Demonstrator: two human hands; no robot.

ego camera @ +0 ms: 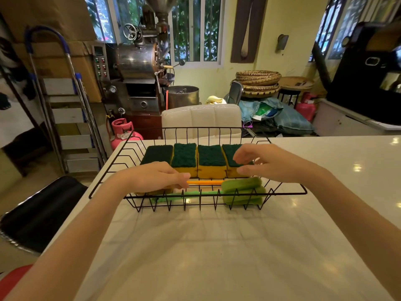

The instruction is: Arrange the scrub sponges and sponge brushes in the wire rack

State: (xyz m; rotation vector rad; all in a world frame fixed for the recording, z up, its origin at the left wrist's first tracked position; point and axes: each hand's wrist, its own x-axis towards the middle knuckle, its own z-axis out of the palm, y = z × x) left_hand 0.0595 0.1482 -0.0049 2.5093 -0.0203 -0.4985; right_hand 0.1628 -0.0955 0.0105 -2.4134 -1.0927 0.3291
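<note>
Cluttered with a metal roasting machine [138,61], a stepladder [71,105] and woven trays [258,80], the room sits behind a pale glossy table [217,257] where we work at the black wire rack [217,194]. Four scrub sponges [196,159], green pads up, stand side by side along the rack's far half; two sponge brushes [243,189] lie along the near edge, green heads to the right, orange handle [206,182] above green handle [188,195]. Our left hand [156,177] pinches the orange handle's end, its grip closed on it. Our right hand [264,162] hovers over the rightmost sponge, fingers loosely spread, grip open; contact we cannot confirm. To finish neatly, we judge, slide the orange handle parallel to the green one and steady the sponge row.
</note>
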